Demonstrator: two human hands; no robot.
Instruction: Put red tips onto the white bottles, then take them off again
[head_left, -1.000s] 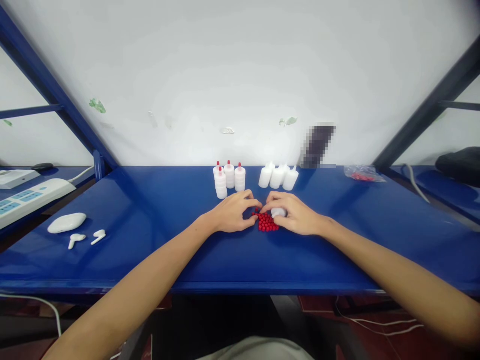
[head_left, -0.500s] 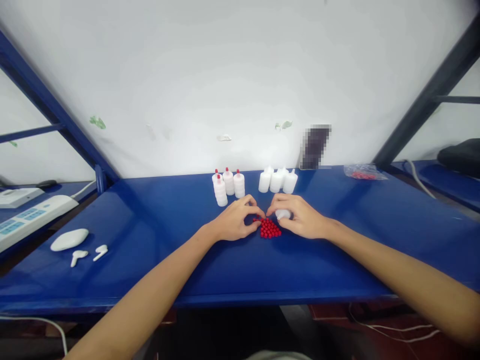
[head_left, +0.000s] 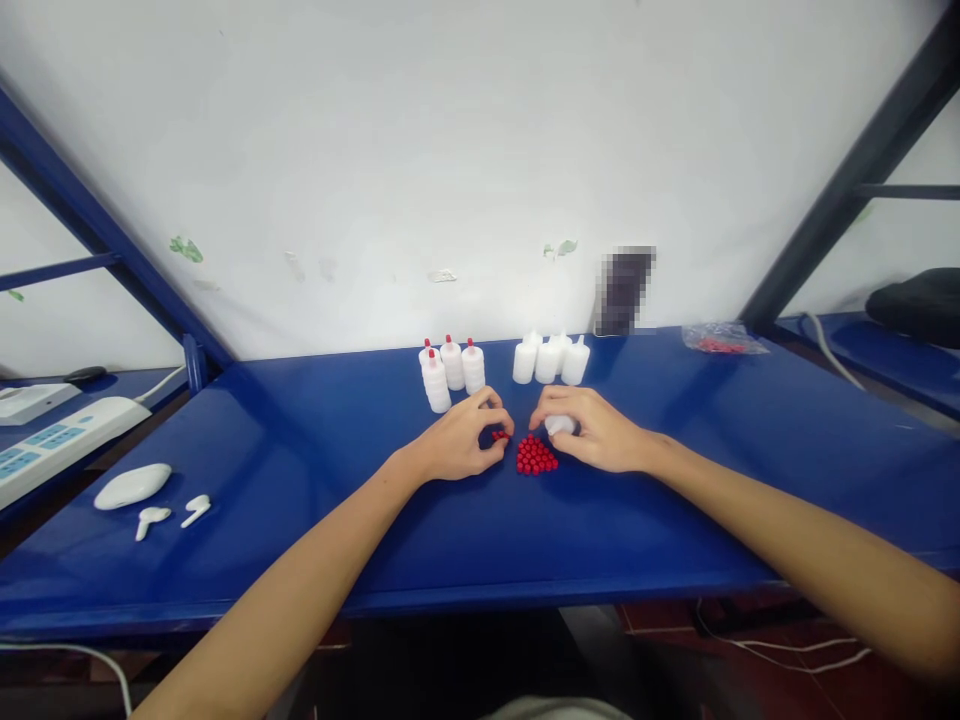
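My right hand (head_left: 592, 430) is closed around a small white squeeze bottle (head_left: 559, 424), its body lying partly behind the fingers. Just left of it, a tight cluster of small red caps (head_left: 535, 456) stands on the blue table. My left hand (head_left: 472, 437) is curled, thumb and fingertips nearly meeting around a few red caps (head_left: 500, 436) apart from the cluster. Beyond the left hand are several white bottles with red caps (head_left: 452, 365). Several white bottles with bare nozzles (head_left: 550, 360) stand beyond the right hand.
A plastic bag with red pieces (head_left: 724, 340) lies at the back right. A dark, pixelated upright object (head_left: 626, 292) leans on the wall. To the left are a white earbud case (head_left: 133, 486), two earbuds (head_left: 196, 510) and a power strip (head_left: 67, 445) on the blue table (head_left: 300, 420).
My left hand has drawn slightly left, taking a few red caps away from the cluster. My right hand keeps the bottle in about the same place. The view has shifted slightly.
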